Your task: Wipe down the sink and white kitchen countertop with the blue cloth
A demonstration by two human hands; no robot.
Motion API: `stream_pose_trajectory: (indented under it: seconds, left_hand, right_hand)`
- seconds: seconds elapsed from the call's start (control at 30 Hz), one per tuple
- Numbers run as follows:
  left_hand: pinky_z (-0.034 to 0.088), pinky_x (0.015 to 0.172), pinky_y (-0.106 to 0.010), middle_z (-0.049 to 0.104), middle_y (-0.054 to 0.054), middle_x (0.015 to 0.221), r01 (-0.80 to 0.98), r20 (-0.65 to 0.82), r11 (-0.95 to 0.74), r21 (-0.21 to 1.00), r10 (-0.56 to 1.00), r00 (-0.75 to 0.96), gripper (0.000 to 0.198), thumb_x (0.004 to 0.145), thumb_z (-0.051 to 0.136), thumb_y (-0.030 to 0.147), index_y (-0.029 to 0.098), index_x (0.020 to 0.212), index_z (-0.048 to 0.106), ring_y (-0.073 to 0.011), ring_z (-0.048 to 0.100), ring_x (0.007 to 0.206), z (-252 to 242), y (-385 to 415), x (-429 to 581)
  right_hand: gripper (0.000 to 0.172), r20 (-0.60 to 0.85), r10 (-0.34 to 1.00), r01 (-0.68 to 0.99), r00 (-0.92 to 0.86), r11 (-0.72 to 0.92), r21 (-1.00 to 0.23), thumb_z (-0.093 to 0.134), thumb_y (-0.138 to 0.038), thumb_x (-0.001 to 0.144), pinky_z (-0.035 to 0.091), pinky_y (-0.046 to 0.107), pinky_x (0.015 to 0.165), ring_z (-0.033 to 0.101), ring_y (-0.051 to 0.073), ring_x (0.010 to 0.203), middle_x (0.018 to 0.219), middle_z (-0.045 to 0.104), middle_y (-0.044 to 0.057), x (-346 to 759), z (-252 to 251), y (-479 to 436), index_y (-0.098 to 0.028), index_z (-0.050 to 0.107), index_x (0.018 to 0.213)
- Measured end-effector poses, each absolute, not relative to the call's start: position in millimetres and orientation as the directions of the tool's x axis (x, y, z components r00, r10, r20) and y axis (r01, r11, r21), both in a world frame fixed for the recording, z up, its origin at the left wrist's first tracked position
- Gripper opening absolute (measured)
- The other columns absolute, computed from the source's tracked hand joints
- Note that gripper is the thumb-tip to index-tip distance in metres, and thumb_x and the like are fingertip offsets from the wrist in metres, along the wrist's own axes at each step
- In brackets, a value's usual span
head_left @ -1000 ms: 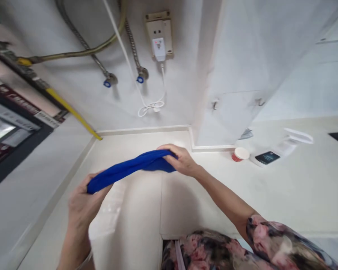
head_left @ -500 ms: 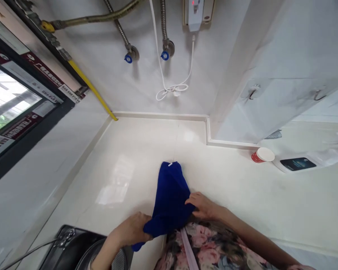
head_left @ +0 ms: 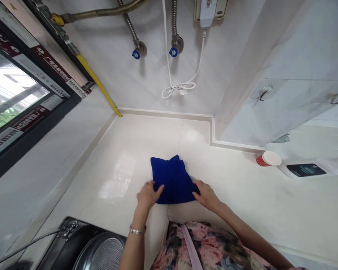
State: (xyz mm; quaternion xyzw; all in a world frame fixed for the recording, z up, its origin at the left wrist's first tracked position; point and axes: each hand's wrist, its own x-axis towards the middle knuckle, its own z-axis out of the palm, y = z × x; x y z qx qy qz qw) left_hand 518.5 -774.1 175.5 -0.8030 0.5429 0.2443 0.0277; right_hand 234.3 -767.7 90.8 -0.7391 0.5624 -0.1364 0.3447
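A blue cloth (head_left: 173, 182) lies folded on the white countertop in front of me, one pointed corner sticking up at its far edge. At the cloth's left edge is my left hand (head_left: 148, 195); its thumb rests over the fabric, apart from the fingers, and blue shows between them. My right hand (head_left: 207, 195) has the cloth's right corner between thumb and fingers. The underside of the cloth is hidden.
To the right stand a red-and-white paper cup (head_left: 267, 159) and, lying down, a white bottle (head_left: 284, 169) with a dark label. A black gas stove (head_left: 56, 247) holding a metal pan (head_left: 109, 253) is at lower left. A yellow pipe (head_left: 101, 88) runs down the corner.
The cloth, which hung lengthwise toward my body, now lies flatter and squarer, farther from me. My left hand has moved forward and right, and its grip has loosened. The view has shifted slightly.
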Motion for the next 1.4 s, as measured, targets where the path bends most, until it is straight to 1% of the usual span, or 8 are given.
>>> stream_pose_trajectory:
  seconds: [0.17,0.37,0.5,0.7,0.93,1.17,1.27,1.4]
  left_hand:
    - [0.057,0.103,-0.05,0.041,-0.017,0.155,-0.867,-0.289,-0.214,0.45,-0.953,0.085,0.094,0.08,0.078,0.036,0.031,0.162,0.031,-0.0354,0.049,0.141,116.8,-711.8,496.3]
    - [0.063,0.094,-0.039,0.061,-0.01,0.132,-0.783,-0.185,-0.116,0.611,-0.983,0.001,0.028,0.092,0.057,0.028,0.026,0.115,0.073,-0.0209,0.07,0.105,96.9,-707.5,525.3]
    - [0.062,0.094,-0.037,0.067,-0.011,0.13,-0.742,-0.073,-0.154,0.652,-0.987,0.141,0.03,0.099,0.045,0.039,0.023,0.104,0.07,-0.022,0.071,0.107,132.5,-728.1,543.5]
    - [0.059,0.073,-0.031,0.075,-0.006,0.095,-0.68,0.125,-0.241,0.692,-0.888,0.442,0.045,0.102,0.037,0.054,0.02,0.117,0.063,-0.0164,0.068,0.066,218.9,-734.1,574.0]
    - [0.057,0.078,-0.031,0.076,-0.008,0.099,-0.739,0.442,-0.249,0.626,-0.668,0.599,0.046,0.101,0.041,0.057,0.018,0.107,0.066,-0.017,0.073,0.072,272.1,-731.7,623.6]
    - [0.057,0.101,-0.048,0.074,-0.015,0.119,-0.593,-0.072,-0.59,0.548,-0.74,0.669,0.049,0.099,0.042,0.052,0.018,0.125,0.065,-0.0295,0.073,0.105,206.5,-670.3,663.2]
    - [0.04,0.118,-0.065,0.054,-0.029,0.15,-0.579,-0.136,-0.671,0.463,-0.699,0.702,0.06,0.093,0.052,0.043,0.006,0.141,0.058,-0.0439,0.052,0.14,167.8,-664.9,650.3]
    - [0.026,0.126,-0.066,0.028,-0.027,0.168,-0.662,-0.094,-0.626,0.412,-0.752,0.652,0.071,0.098,0.049,0.046,0.011,0.16,0.038,-0.045,0.021,0.158,130.1,-706.5,594.8]
  right_hand:
    - [0.088,-0.204,-0.862,-0.782,0.464,-0.291,-0.55,0.067,-0.018,0.084,0.047,0.05,0.109,0.058,0.032,0.126,0.143,0.058,0.015,235.4,98.0,-754.3,-0.025,0.03,0.164]
    - [0.055,-0.135,-0.8,-0.76,0.585,-0.482,-0.435,0.06,-0.009,0.089,0.053,0.049,0.1,0.064,0.03,0.114,0.125,0.065,0.015,235.2,94.4,-769.9,-0.025,0.061,0.142]
    - [0.025,0.131,-0.806,-0.644,0.578,-0.549,-0.533,0.051,-0.02,0.101,0.058,0.047,0.099,0.067,0.028,0.115,0.129,0.067,0.015,248.1,109.4,-798.3,-0.023,0.073,0.112]
    - [0.035,0.297,-0.744,-0.38,0.599,-0.59,-0.712,0.038,-0.034,0.111,0.062,0.033,0.084,0.075,0.019,0.092,0.11,0.078,0.006,302.2,187.8,-824.9,-0.025,0.065,0.13]
    - [0.038,0.453,-0.618,-0.155,0.643,-0.684,-0.713,0.037,-0.036,0.111,0.062,0.038,0.095,0.073,0.02,0.106,0.12,0.076,0.007,392.4,231.1,-856.0,-0.024,0.065,0.134]
    - [0.026,0.346,-0.255,-0.018,0.903,-0.828,-0.56,0.06,-0.033,0.102,0.058,0.04,0.103,0.069,0.025,0.122,0.139,0.068,0.014,402.9,174.8,-823.5,-0.022,0.073,0.122]
    - [0.029,0.324,-0.349,-0.109,0.879,-0.81,-0.576,0.057,-0.028,0.101,0.059,0.043,0.103,0.067,0.027,0.127,0.142,0.065,0.019,371.2,127.5,-817.4,-0.019,0.071,0.126]
    - [0.033,0.347,-0.59,-0.352,0.729,-0.758,-0.55,0.046,-0.022,0.102,0.061,0.05,0.101,0.07,0.028,0.122,0.133,0.07,0.017,324.1,71.9,-838.6,-0.02,0.071,0.124]
